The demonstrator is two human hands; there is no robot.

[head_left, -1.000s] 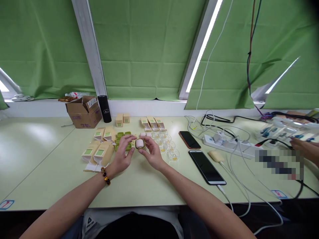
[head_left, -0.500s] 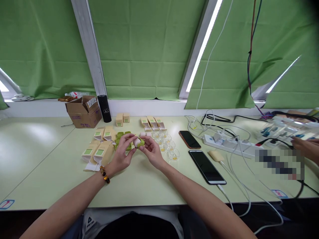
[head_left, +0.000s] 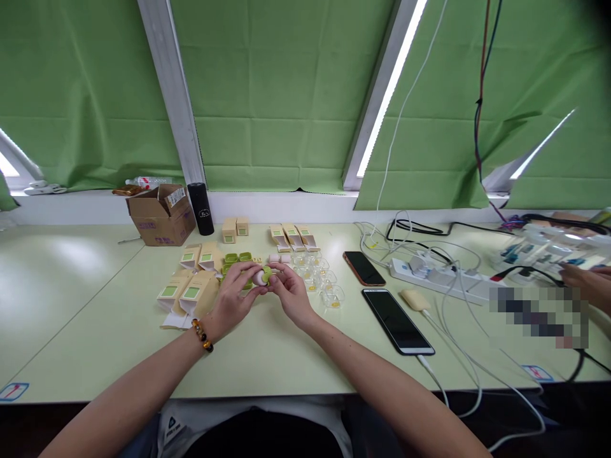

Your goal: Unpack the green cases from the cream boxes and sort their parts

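Holding a small green case (head_left: 263,276) over the worktop (head_left: 286,356), left hand (head_left: 233,298) and right hand (head_left: 289,294) both pinching it. We've got boxes (head_left: 191,294) folded already; clear trays (head_left: 324,286) and green cases (head_left: 237,257) still waiting.

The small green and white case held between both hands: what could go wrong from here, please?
1. The small case is pinched only by fingertips of the left hand and right hand, above the table; it might slip and fall.
2. The clear cups stand close beside the right hand; a wrist movement could knock one over.
3. The open cartons lie right by the left hand and could be pushed aside.
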